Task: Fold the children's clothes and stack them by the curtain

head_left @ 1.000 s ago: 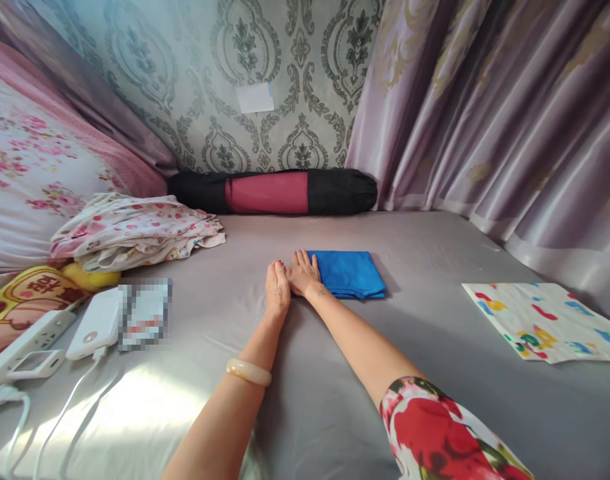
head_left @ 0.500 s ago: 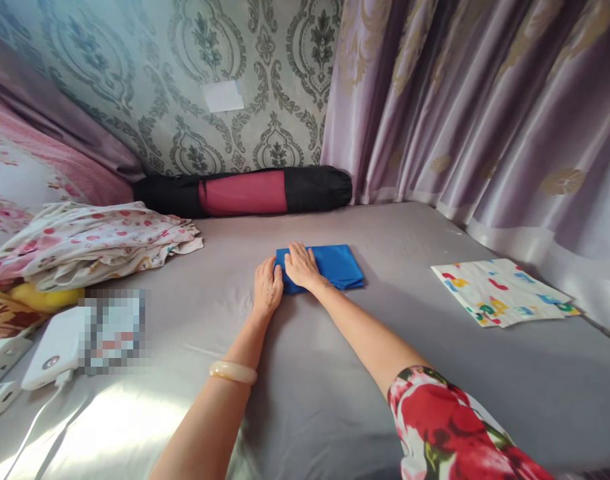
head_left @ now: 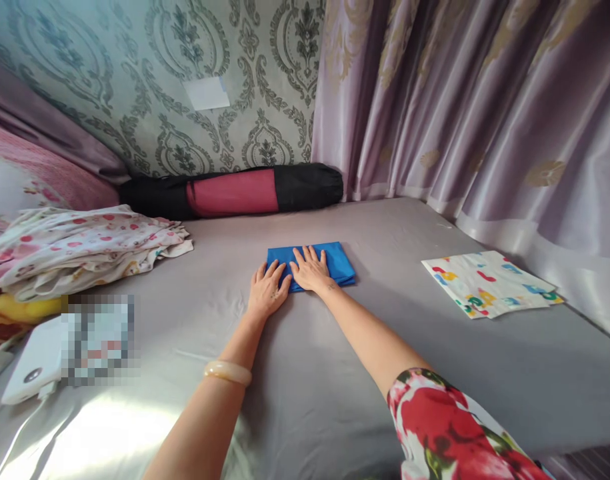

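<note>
A blue cloth (head_left: 341,261), folded into a flat rectangle, lies on the grey bed sheet (head_left: 305,373). My right hand (head_left: 311,268) rests flat on its middle with the fingers spread. At the cloth's left end, my left hand (head_left: 269,288) lies with fingers apart, its fingertips on or against the near left corner. Neither hand is wrapped round anything. A pale bangle (head_left: 227,373) circles my left wrist.
A folded white cloth with colourful prints (head_left: 489,283) lies to the right. Against the wall stretches a black and red long bag (head_left: 232,192). At left are a heap of patterned fabric (head_left: 89,243) and a white power bank (head_left: 39,360) with a cable.
My right hand has slid slightly right across the blue cloth, its fingers spreading. My left hand has opened out from the cloth's left edge. The whole view has shifted a little.
</note>
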`<state>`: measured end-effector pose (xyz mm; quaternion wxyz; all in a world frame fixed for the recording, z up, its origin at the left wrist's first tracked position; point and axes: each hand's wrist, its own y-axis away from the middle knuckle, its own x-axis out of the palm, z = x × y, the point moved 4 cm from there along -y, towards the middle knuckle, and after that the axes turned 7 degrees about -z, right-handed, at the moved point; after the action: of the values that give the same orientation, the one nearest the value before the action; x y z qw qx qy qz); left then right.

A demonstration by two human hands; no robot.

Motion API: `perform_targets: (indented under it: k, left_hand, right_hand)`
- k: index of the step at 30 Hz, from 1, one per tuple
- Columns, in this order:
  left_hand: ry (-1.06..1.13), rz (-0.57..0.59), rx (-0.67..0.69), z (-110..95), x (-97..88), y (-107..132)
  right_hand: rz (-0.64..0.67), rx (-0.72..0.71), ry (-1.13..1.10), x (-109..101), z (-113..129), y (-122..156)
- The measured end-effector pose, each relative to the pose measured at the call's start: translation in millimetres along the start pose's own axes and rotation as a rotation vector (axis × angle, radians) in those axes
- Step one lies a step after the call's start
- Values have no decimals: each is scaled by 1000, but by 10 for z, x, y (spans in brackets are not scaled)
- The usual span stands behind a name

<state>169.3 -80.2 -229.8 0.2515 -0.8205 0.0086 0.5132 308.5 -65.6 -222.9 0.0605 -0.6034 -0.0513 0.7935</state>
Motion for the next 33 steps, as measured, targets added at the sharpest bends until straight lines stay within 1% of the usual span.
perform_targets:
  k: [3, 4, 8, 12, 16, 20, 24, 26, 29, 33]
  left_hand:
    - [-7, 7, -6, -6, -1, 2]
    - [-8, 10, -8, -10, -3, 3]
    - [-11, 8, -2, -25, -8, 7]
    - [-16, -12, 7, -10, 6, 8]
    - [-28, -17, 2, -4, 6, 10]
    - [-75, 37, -13, -31, -22, 13]
    - [-123, 83, -20, -55, -47, 15]
    - [-128, 96, -25, -59, -50, 15]
    - [-128, 104, -31, -62, -53, 12]
    - [-127, 111, -42, -60, -51, 7]
  right_hand:
    - [65, 5, -36, -49, -53, -26]
    - [64, 8, -37, -77, -87, -32]
    - [-55, 39, 51, -186, -264, -14]
    - [-40, 77, 71, -150, -363, 46]
    - [-35, 90, 67, -109, -352, 61]
    - [-29, 94, 49, -105, -354, 29]
    - [62, 96, -26, -163, -443, -5]
    - [44, 108, -41, -231, -522, 6]
    - [-21, 127, 22, -294, -633, 73]
    - [-10, 134, 68, -227, -678, 176]
